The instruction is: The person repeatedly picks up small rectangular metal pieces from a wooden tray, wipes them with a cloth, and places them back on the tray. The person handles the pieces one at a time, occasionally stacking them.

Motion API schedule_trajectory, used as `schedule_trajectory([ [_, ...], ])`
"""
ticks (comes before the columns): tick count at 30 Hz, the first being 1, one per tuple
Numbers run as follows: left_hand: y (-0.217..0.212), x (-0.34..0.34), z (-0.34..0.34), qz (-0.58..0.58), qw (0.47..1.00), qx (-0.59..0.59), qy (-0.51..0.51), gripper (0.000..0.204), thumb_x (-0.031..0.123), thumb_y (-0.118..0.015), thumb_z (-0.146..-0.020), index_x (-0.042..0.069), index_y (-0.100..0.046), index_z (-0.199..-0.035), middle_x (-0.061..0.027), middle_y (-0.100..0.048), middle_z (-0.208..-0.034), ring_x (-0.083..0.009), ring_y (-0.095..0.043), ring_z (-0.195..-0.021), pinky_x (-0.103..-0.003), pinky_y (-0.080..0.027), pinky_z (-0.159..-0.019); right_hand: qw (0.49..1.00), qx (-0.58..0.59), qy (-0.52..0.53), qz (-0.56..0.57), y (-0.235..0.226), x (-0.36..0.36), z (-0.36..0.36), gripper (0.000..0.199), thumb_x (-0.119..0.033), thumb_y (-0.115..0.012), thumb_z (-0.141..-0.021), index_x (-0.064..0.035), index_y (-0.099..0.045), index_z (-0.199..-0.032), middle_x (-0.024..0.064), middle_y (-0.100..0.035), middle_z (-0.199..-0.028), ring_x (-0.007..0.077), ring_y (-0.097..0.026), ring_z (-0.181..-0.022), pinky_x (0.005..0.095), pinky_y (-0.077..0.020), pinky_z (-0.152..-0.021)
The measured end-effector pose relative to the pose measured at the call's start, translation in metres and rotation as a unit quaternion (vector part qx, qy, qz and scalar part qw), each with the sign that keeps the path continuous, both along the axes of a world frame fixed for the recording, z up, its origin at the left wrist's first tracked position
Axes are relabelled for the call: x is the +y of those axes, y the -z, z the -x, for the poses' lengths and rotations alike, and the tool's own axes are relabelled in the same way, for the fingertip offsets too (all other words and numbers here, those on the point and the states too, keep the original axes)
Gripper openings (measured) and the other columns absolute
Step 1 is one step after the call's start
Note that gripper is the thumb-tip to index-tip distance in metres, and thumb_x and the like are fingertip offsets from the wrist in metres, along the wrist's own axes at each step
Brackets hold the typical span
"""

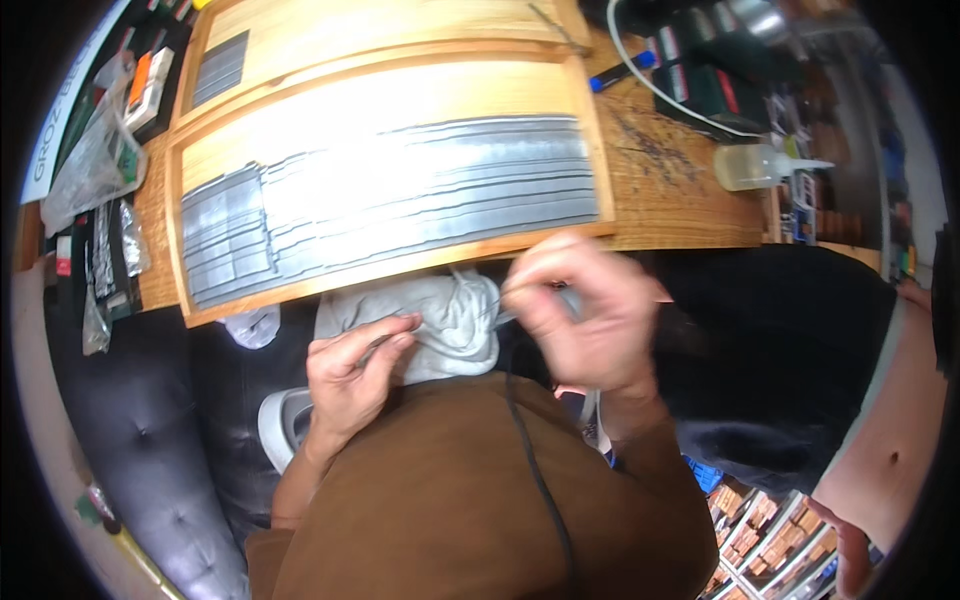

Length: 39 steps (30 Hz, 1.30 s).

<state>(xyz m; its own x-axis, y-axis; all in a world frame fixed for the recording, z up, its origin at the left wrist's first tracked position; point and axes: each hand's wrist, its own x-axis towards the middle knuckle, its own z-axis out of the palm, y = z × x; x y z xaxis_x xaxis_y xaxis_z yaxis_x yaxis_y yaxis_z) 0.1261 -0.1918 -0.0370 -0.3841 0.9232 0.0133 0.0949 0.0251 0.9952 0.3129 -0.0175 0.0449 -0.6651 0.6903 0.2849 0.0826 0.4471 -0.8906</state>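
Note:
My left hand (pixel 350 375) is closed in a pinch in front of my chest, with a thin dark metal strip between thumb and fingers. Higher up and to its right, my right hand (pixel 595 315) is also pinched; motion blurs it, and what its fingertips hold is too small to make out. Between the hands a crumpled light grey cloth (pixel 440 325) lies over my lap. Just beyond stands a shallow wooden tray (pixel 590 150), its near edge close to my right hand. Closely packed rows of thin grey metal strips (pixel 480 180) lie in it, partly washed out by glare.
Behind is a second wooden compartment (pixel 400 25). On the right are a blue marker (pixel 622 72), dark boxes (pixel 715 90), a white cable and a nozzle bottle (pixel 750 167). Plastic bags (pixel 100 170) lie left. Part of another person (pixel 890 420) shows far right.

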Motion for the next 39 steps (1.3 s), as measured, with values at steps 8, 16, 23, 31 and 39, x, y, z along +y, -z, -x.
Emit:
schedule_trajectory([
  [8,-0.013,0.013,-0.001,0.009,0.997,0.019,0.073,0.017,-0.004,-0.074,-0.093,-0.005,-0.076,-0.109,-0.0158,-0.080,-0.101,-0.0212,-0.079,-0.092,-0.027,-0.060,-0.083,0.949,-0.161,0.240,-0.125,-0.042,0.075,-0.046,0.005,-0.001,-0.074,-0.091,0.0034,-0.074,-0.094,0.0075,-0.070,-0.083,0.0153,-0.065,-0.070,0.0289,-0.0520,-0.066],
  [16,-0.070,0.062,0.011,-0.120,0.980,0.120,0.102,0.030,-0.007,-0.075,-0.089,0.000,-0.076,-0.118,-0.0145,-0.078,-0.085,-0.0181,-0.076,-0.072,-0.028,-0.058,-0.065,0.992,0.004,-0.107,-0.060,-0.023,0.009,0.030,0.015,0.004,-0.080,-0.079,0.0007,-0.072,-0.091,0.0125,-0.068,-0.084,0.0294,-0.067,-0.076,0.0369,-0.0533,-0.067],
  [23,-0.099,0.106,0.058,-0.165,0.924,0.341,0.043,0.028,-0.002,-0.074,-0.088,0.000,-0.075,-0.116,-0.0176,-0.074,-0.082,-0.0268,-0.074,-0.068,-0.031,-0.056,-0.064,0.968,0.092,-0.096,-0.212,-0.031,0.050,0.083,0.017,0.002,-0.082,-0.084,0.0003,-0.077,-0.100,0.0106,-0.073,-0.091,0.0195,-0.071,-0.083,0.0298,-0.0570,-0.071],
  [31,-0.029,0.181,0.125,-0.076,0.987,0.096,0.107,0.020,0.021,-0.071,-0.102,0.010,-0.080,-0.115,-0.0018,-0.079,-0.095,-0.0084,-0.068,-0.083,-0.028,-0.056,-0.078,0.994,0.067,-0.078,-0.050,0.015,0.111,0.141,0.014,-0.007,-0.077,-0.092,0.0007,-0.081,-0.102,0.0111,-0.075,-0.097,0.0162,-0.073,-0.085,0.0291,-0.0589,-0.072],
  [39,-0.133,0.097,0.067,0.127,0.962,-0.012,0.243,0.023,0.026,-0.076,-0.098,0.010,-0.080,-0.114,-0.0034,-0.079,-0.099,-0.0087,-0.069,-0.088,-0.028,-0.058,-0.079,0.995,0.039,-0.063,0.070,-0.044,0.030,0.077,0.010,-0.009,-0.078,-0.091,-0.0012,-0.080,-0.097,0.0072,-0.074,-0.080,0.0070,-0.063,-0.065,0.0243,-0.0491,-0.057],
])
